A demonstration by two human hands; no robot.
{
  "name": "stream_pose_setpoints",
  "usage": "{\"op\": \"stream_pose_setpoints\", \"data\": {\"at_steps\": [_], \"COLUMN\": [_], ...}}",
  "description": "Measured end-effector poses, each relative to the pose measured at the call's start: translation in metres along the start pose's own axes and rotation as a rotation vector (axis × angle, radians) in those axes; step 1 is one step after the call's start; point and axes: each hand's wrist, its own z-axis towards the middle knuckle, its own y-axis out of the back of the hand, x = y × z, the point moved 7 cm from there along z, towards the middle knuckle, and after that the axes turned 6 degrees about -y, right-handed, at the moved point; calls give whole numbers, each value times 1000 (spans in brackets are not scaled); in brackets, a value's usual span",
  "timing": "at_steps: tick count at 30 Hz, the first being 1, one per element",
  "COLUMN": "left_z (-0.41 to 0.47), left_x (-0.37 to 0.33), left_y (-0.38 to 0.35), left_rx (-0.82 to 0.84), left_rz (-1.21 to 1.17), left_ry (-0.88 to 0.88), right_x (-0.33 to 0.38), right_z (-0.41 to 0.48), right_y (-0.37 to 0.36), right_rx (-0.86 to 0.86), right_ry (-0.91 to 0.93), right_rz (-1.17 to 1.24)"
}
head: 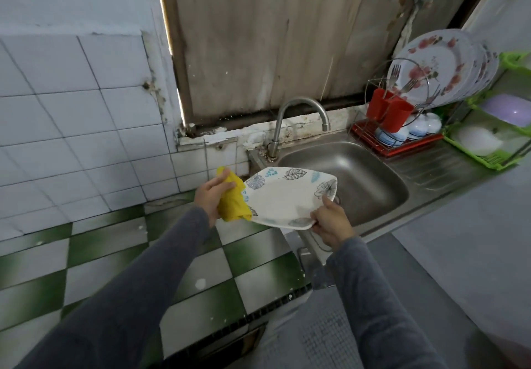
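1. A person in long grey sleeves stands at a kitchen sink, and both arms reach forward into the middle of the scene.
2. The right hand [333,223] grips the near right corner of a white, roughly square plate printed with grey and blue leaves [287,196]; the thumb lies on the top face and the other fingers curl under the rim.
3. The plate is held in the air, tilted, over the near left edge of a stainless steel sink basin [373,179].
4. The left hand [211,196] clutches a crumpled yellow cloth [234,200], fingers wrapped round it, and the cloth touches the plate's left edge.
5. A curved metal tap [298,116] rises at the far left corner of the sink.
6. On the far right of the counter, a red wire dish rack [399,139] holds a red cutlery holder [388,108] with forks, upright floral plates [436,64] and blue-and-white bowls [413,131].
7. A green plastic basket [500,162] stands right of the rack.
8. White wall tiles [71,104] fill the left side, above a green-and-white checkered floor [115,256].
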Motion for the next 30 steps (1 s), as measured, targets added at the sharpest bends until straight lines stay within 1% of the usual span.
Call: {"op": "stream_pose_setpoints", "data": {"at_steps": [3,5,6,8,11,16,17,19,21,22,23,25,26,28,29,30], "left_z": [-8,-15,-18,-24,-38,-66,-76,-86,-87,-82,-77,-66,-58,-46,-41,-38], "left_x": [-9,-15,-19,-28,-37,-14,-10,-9,-15,-18,-22,-34,-40,-55,-61,-62], "left_y": [36,60,73,97,119,139,137,132,134,141,150,175,192,232,249,257], "left_rx": [-13,-28,-40,-52,11,91,109,158,188,185,175,103,31,-163,-240,-283], "left_rz": [37,56,103,270,494,930,956,994,1103,1161,1215,1260,1257,1239,1220,1183], "left_ry": [-19,-53,-86,-160,-228,-214,-246,-387,-499,-523,-543,-572,-558,-464,-416,-394], "right_x": [-15,-26,-31,-41,-57,-84,-90,-101,-112,-117,-120,-122,-123,-123,-123,-123], "right_z": [-11,-18,-25,-38,-56,-93,-98,-106,-113,-115,-118,-122,-122,-126,-129,-132], "right_y": [-30,-52,-63,-87,-125,-188,-200,-218,-231,-236,-240,-245,-245,-242,-241,-242], "right_rx": [25,53,70,120,220,364,377,393,414,423,430,438,442,460,477,495], "right_ry": [2,6,9,20,53,132,153,199,230,238,247,281,302,349,364,368], "right_rz": [-41,-85,-99,-130,-165,-124,-123,-155,-198,-217,-228,-254,-275,-327,-348,-365]}}
